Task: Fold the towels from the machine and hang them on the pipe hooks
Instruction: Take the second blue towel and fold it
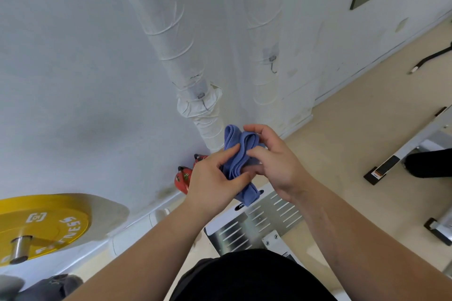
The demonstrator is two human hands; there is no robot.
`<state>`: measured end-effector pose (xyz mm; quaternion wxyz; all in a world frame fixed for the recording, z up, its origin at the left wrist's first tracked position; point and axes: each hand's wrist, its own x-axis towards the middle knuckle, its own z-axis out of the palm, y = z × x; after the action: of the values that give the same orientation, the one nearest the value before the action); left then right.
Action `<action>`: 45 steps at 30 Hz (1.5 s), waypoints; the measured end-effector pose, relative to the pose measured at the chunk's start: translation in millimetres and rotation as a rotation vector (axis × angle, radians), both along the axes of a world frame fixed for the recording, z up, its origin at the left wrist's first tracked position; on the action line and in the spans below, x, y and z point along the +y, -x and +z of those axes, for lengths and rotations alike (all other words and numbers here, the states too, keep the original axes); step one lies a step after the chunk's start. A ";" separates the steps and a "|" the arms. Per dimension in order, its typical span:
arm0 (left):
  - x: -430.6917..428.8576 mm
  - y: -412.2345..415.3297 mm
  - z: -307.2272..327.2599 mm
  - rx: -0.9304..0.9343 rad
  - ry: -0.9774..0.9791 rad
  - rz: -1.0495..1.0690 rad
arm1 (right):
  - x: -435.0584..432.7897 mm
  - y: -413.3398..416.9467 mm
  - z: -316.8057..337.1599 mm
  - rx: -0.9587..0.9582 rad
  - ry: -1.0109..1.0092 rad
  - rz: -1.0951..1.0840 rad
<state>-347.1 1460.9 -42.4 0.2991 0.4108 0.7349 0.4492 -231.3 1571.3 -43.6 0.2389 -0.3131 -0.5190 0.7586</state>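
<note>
step: folding | blue towel [238,154] bunched in air, below the pipe hook [273,66] | my left fingers [228,153] and right fingers [259,154] curled, pinching it | I'd align edges, keep folds tight

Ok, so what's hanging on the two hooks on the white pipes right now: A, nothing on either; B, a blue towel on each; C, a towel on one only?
A: the left hook and the right hook are both bare; the only towel in view is held in the left hand and right hand.
</note>
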 end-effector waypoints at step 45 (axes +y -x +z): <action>-82.7 207.8 36.2 -0.281 -0.197 0.125 | -48.5 156.3 63.6 -0.230 -0.460 0.021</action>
<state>-554.9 1378.2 -6.2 0.3285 0.3247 0.6624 0.5899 -387.6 1522.9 20.0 0.2353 -0.3291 -0.7048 0.5827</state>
